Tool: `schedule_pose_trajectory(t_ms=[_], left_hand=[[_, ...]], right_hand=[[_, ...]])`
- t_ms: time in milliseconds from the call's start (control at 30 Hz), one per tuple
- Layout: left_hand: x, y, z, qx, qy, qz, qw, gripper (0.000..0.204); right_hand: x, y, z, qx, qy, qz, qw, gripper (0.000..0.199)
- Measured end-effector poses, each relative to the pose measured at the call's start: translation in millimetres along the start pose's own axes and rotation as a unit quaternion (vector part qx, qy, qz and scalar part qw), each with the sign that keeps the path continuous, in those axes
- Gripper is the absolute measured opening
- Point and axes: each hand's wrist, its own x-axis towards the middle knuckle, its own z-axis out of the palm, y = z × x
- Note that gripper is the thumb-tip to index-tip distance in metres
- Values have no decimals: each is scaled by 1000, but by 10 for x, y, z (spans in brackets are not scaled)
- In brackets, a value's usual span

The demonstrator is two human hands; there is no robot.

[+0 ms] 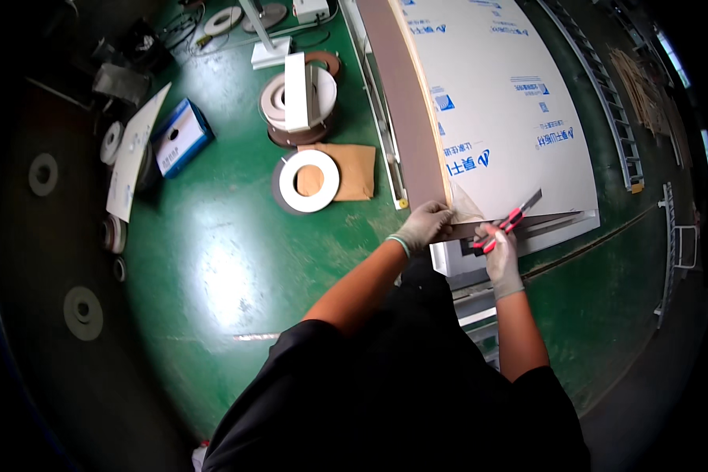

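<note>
My right hand (502, 258), in a pale glove, is closed round a red and black utility knife (514, 218). The knife's blade points up and away to the right, above the near end of a stack of panels. My left hand (425, 226), gloved too, is closed at the stack's near left corner. Its fingertips pinch a wrinkled, see-through flap of protective film (466, 203). The top panel (519, 94) wears a white film with blue print. A brown panel (405, 94) shows along its left side, with a thin light edge between them.
Left of the stack, rolls of edge banding (311, 182) lie on the green floor (212, 267) beside brown cardboard (358, 169). Behind them stands a pile of rolls (322, 94). A blue and white box (182, 138) is farther left. Metal roller tracks (606, 102) run along the right.
</note>
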Motion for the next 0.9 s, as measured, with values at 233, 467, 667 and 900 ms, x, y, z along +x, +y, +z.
schedule_pose_trajectory(t_ms=[233, 467, 667, 900], left_hand=[[50, 199, -2, -19, -17, -102, 994, 28], [59, 205, -13, 57, -27, -182, 981, 19], [137, -66, 170, 57, 29, -89, 994, 22], [247, -151, -60, 198, -21, -103, 975, 24]], right_hand=[[-245, 306, -184, 117, 65, 7, 991, 31], [210, 324, -357, 97, 38, -2, 995, 12], [279, 240, -279, 67, 87, -2, 994, 21], [211, 384, -166, 97, 114, -40, 988, 25]])
